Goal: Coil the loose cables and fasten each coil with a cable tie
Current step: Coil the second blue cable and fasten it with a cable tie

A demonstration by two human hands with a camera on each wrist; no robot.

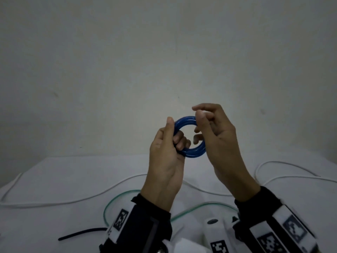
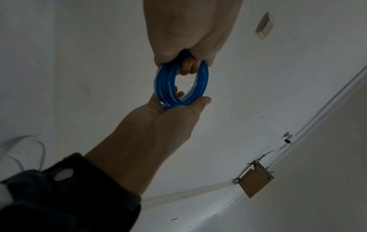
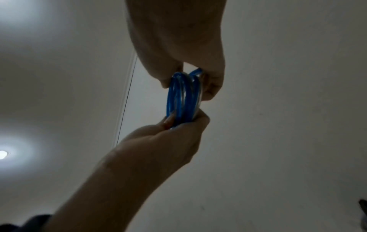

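You find no legible text; the wrist bands carry only black-and-white square marker patterns

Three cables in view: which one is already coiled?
The blue cable, wound into a ring and held up by both hands. The white cable and the clear greenish cable lie loose on the table.

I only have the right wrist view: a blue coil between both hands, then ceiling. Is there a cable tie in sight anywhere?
Observer: A black strip, likely a tie, lies untouched on the table, near left.
Operator: Any cables uncoiled?
Observer: A white cable trails loose across the table.
Operator: Only that one?
Observer: No, a clear greenish cable also loops loose, nearer the person.
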